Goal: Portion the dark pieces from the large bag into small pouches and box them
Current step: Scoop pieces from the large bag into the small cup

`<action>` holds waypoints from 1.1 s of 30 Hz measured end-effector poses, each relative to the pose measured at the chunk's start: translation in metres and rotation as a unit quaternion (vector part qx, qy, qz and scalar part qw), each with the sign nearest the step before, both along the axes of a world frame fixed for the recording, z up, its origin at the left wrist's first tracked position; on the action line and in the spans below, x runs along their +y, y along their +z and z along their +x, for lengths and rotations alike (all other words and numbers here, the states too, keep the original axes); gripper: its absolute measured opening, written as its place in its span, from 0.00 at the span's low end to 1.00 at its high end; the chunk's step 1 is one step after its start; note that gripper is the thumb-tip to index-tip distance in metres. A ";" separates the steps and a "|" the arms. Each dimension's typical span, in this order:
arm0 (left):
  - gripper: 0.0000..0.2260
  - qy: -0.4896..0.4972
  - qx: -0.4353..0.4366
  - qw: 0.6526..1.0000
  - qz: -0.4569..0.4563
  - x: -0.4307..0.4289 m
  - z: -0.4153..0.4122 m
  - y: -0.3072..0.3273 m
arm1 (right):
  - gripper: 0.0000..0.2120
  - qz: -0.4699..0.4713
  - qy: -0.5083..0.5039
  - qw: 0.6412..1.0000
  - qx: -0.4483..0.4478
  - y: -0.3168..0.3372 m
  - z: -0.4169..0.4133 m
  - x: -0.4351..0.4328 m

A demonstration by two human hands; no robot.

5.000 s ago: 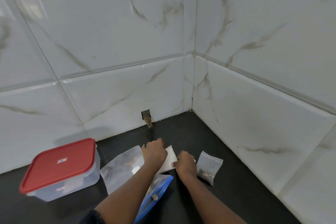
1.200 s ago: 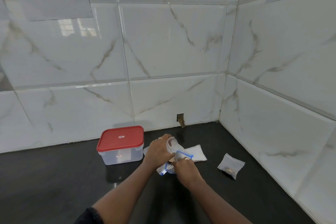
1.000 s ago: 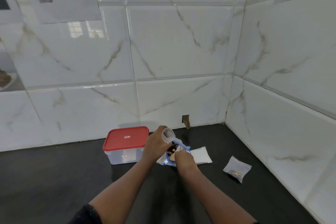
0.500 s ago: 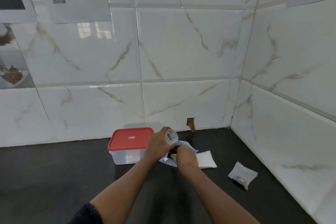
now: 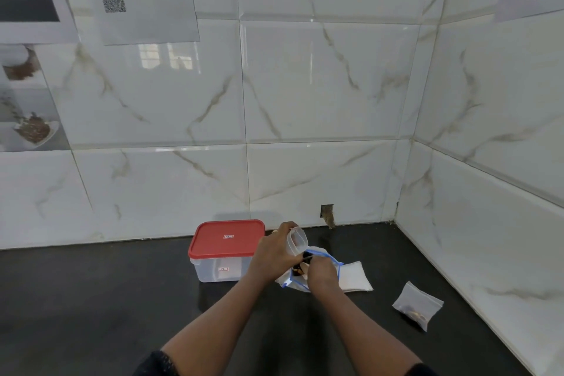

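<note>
On the dark worktop [image 5: 91, 299], the left hand [image 5: 274, 249] has its grip curled round a small clear pouch [image 5: 295, 240], mouth up, over the blue-rimmed large bag [image 5: 332, 260]. The right hand [image 5: 320, 272] dips curled fingers into that bag among the dark pieces [image 5: 297, 269]; I cannot tell if its grip holds any. A red-lidded box [image 5: 225, 238] stands just left, flat empty pouches [image 5: 354, 276] lie beside the bag, and a filled pouch [image 5: 416, 308] lies well right.

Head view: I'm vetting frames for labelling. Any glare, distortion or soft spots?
Head view: window reflection glares on the wall tile; wide-angle lens bows tile lines near the edges; soft shadow on the black counter before the red-lidded box; contents of the large bag too small to resolve.
</note>
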State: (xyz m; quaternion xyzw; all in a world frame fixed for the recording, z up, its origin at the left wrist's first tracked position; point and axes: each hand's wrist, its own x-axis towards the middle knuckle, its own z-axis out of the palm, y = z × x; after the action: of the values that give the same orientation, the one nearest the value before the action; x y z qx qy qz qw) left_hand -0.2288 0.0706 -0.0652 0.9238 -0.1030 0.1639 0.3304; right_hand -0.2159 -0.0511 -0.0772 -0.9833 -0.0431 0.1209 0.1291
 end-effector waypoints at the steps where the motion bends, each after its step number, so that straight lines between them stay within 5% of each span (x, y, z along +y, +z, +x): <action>1: 0.26 -0.002 -0.001 1.000 -0.002 0.001 0.001 0.000 | 0.18 0.018 -0.007 1.000 0.009 0.006 -0.002 0.001; 10: 0.26 0.000 -0.009 1.000 -0.012 0.006 0.005 -0.005 | 0.17 0.145 -0.076 0.986 0.043 0.006 -0.002 0.007; 17: 0.27 0.011 -0.022 1.000 -0.019 0.018 0.003 -0.008 | 0.20 0.103 -0.032 0.992 0.063 0.006 -0.008 0.021; 24: 0.24 0.014 -0.024 1.000 -0.012 0.020 0.000 -0.003 | 0.09 0.363 -0.109 0.925 0.019 -0.006 -0.007 0.018; 27: 0.25 0.022 -0.019 1.000 -0.008 0.019 -0.001 -0.001 | 0.12 0.350 -0.109 0.930 -0.018 -0.006 -0.007 0.014; 30: 0.24 0.026 -0.022 0.999 -0.010 0.016 -0.001 -0.002 | 0.03 0.229 -0.078 0.970 0.012 -0.004 0.001 0.015; 33: 0.25 0.031 -0.027 0.999 -0.007 0.013 -0.001 -0.002 | 0.14 0.139 -0.076 0.987 0.007 -0.001 0.001 0.016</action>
State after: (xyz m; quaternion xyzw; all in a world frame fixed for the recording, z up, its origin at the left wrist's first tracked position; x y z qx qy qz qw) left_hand -0.2296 0.0838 -0.0675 0.9195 -0.0820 0.1997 0.3286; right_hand -0.2151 -0.0354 -0.0779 -0.9554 0.0161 0.1102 0.2734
